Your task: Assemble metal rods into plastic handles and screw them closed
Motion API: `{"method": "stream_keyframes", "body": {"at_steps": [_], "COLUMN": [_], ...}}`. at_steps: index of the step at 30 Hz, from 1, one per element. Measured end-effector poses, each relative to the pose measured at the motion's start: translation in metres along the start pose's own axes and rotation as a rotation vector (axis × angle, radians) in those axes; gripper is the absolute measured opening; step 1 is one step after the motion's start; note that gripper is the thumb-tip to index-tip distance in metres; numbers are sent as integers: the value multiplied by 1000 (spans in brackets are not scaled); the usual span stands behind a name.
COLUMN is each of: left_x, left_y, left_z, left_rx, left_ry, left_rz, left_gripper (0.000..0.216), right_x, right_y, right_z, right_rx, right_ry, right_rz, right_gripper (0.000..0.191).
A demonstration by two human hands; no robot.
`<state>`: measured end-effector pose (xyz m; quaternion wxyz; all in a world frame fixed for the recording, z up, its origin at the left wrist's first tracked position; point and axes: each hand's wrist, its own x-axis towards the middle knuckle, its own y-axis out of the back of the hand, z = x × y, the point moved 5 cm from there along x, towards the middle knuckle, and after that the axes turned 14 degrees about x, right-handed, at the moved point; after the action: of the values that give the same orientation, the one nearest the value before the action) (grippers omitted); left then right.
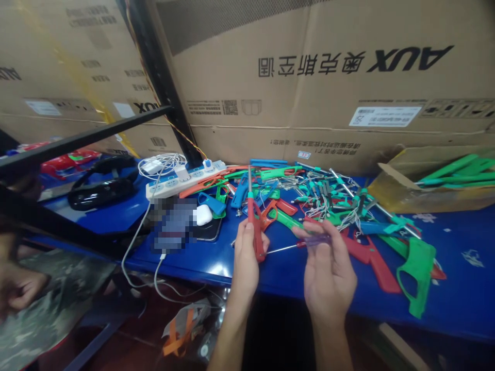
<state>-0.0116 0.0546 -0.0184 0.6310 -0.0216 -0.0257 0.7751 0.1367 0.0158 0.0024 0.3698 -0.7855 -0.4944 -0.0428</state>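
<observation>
In my left hand (246, 252) is a red long-nosed lighter (257, 234), held upright with its thin metal barrel pointing away from me. My right hand (328, 273) grips a screwdriver (284, 247) by its purple, see-through handle. The screwdriver's shaft runs leftward, and its tip meets the lower end of the red lighter's body; the exact contact spot is too small to tell. Just beyond both hands lies a heap of lighter parts (317, 190) with metal tubes and white wires. A red handle half (371, 257) and a green handle half (419, 273) rest to the right.
An open carton (402, 198) with green lighter pieces stands at the right. A white power strip (166, 188), cables and a phone (176, 226) with an earbud case (203, 215) lie left. Large cardboard boxes (328, 103) rise behind. Another person's hand (19, 288) shows at far left.
</observation>
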Motion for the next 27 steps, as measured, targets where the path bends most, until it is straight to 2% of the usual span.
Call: {"method": "stream_keyframes", "body": {"at_steps": [5,10,15,19,21,23,25,27], "left_x": [-3,-2,-1,-2,-2,-2,-2,-2], "left_y": [-1,0,0,1,0,-1,-1,-1], "left_z": [2,1,-1,-1,-1,0,0,1], "left_rx": [64,48,83,107,106,96,95,97], "left_ry": [17,4,-10,-21,-21,-15,-11,-14], "left_rz": [-19,3,-22,-17,-28,-43,-54,-57], "left_gripper": [44,43,41,39,40,43,46,48], "right_x": [-2,-4,-5,-3,-4,-5,-7,-7], "right_y": [8,5,14,5,3,7,14,16], "right_z": [-2,2,0,3,4,3,3,4], "right_rx": [-12,-21,-85,23,64,28,-30,-48], "right_ry": [19,-43,15,-67,-95,-74,-55,-69], "right_rz": [68,6,98,-30,-52,15,110,123], "right_gripper": [19,30,21,38,42,36,19,15]}}
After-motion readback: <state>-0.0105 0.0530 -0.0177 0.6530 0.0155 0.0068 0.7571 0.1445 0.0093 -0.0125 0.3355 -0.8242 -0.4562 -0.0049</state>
